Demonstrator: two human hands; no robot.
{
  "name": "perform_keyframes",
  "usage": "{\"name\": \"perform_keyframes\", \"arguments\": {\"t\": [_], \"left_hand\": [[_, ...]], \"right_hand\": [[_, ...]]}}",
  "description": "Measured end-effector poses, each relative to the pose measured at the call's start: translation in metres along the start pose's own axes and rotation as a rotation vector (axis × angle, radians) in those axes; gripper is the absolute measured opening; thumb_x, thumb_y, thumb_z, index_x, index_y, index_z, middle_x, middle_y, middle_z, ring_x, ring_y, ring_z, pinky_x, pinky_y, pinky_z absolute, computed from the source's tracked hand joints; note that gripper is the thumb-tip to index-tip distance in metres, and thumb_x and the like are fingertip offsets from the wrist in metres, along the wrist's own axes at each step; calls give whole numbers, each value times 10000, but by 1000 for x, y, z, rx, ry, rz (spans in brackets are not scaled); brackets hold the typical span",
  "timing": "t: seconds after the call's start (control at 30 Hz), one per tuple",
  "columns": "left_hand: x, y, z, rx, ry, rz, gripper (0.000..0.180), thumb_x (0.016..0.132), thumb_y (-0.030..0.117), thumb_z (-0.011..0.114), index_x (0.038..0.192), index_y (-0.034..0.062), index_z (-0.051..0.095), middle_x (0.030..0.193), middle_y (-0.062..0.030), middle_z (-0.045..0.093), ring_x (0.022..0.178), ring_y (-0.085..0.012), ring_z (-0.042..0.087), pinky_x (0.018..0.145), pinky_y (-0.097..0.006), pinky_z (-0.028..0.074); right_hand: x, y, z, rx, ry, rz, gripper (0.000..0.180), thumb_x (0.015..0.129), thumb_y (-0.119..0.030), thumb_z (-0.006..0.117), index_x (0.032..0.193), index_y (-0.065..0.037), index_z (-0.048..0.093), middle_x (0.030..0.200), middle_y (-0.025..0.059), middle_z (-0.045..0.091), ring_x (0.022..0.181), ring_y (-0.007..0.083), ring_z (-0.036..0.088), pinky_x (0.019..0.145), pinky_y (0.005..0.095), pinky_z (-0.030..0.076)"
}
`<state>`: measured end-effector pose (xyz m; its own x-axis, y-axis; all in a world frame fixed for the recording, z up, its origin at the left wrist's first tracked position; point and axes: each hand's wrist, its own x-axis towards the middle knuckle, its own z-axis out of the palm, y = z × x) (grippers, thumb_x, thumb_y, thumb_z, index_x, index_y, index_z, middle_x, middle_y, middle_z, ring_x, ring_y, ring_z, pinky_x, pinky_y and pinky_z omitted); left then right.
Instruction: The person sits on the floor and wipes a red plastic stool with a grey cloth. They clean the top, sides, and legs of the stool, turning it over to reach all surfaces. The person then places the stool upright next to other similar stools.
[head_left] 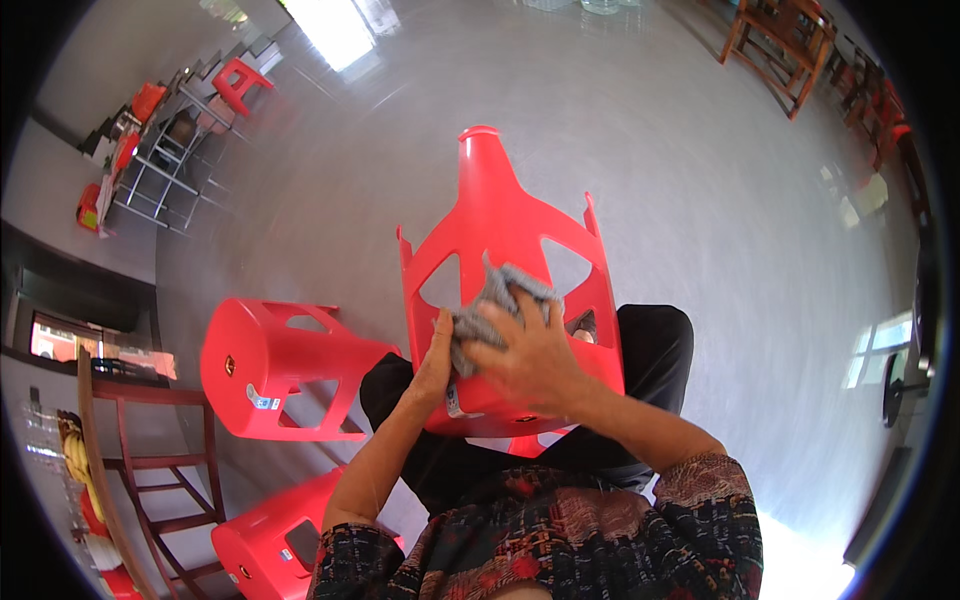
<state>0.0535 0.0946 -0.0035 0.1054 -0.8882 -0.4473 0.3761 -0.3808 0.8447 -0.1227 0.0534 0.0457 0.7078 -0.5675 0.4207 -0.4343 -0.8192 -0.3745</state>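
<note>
A red plastic stool (500, 225) lies tipped on my lap, its legs pointing away from me. My right hand (530, 355) presses a grey cloth (495, 300) against the stool's side, fingers spread over the cloth. My left hand (435, 360) grips the stool's edge just left of the cloth, holding it steady. My knees in black trousers show on either side of the stool.
Two more red plastic stools lie on their sides on the shiny grey floor, one (270, 370) at my left and one (280, 545) at lower left. A wooden chair frame (140, 470) stands far left. Metal racks (165, 160) and another red stool (240, 80) are at upper left; wooden furniture (780, 40) upper right.
</note>
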Motion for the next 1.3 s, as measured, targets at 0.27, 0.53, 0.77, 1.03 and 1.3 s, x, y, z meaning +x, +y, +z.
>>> {"name": "perform_keyframes", "arguments": {"t": [0.27, 0.53, 0.77, 1.03, 1.3], "left_hand": [[8, -12, -25, 161, -6, -50, 620, 967, 590, 316, 1022, 69, 649, 788, 65, 590, 675, -23, 474, 625, -183, 383], [-6, 11, 4, 73, -52, 26, 534, 991, 458, 359, 1108, 3, 613, 1024, -54, 655, 930, -116, 592, 813, -255, 455], [-5, 17, -42, -125, -130, 14, 445, 983, 355, 423, 1208, -6, 554, 1150, -101, 628, 1031, -169, 599, 911, -318, 467], [-5, 1, -38, 28, 72, 23, 481, 967, 314, 505, 1339, 22, 417, 1132, -107, 604, 1021, -175, 588, 881, -298, 479], [15, 5, -11, 359, 79, 34, 726, 906, 337, 622, 1447, 89, 205, 1167, -136, 543, 1041, -166, 551, 875, -301, 464]], "right_hand": [[-64, 21, 9, 312, 189, 417, 469, 834, -272, 623, 1287, -196, 528, 1249, 207, 497, 1093, 445, 497, 889, 563, 402], [-89, 98, -13, 514, -47, 286, 497, 862, -241, 603, 1321, -135, 444, 1224, 200, 569, 988, 389, 609, 870, 448, 497], [-25, 56, -59, 525, -35, 202, 433, 824, -239, 663, 1220, -127, 528, 1036, 153, 649, 902, 340, 644, 770, 439, 524], [-15, 44, -58, 422, -174, 242, 388, 798, -198, 691, 1150, -89, 569, 1005, 131, 665, 869, 310, 660, 735, 393, 535], [-39, 46, -25, 367, -95, 229, 379, 761, -216, 719, 1100, -88, 607, 946, 137, 660, 762, 310, 661, 647, 408, 533]]}}
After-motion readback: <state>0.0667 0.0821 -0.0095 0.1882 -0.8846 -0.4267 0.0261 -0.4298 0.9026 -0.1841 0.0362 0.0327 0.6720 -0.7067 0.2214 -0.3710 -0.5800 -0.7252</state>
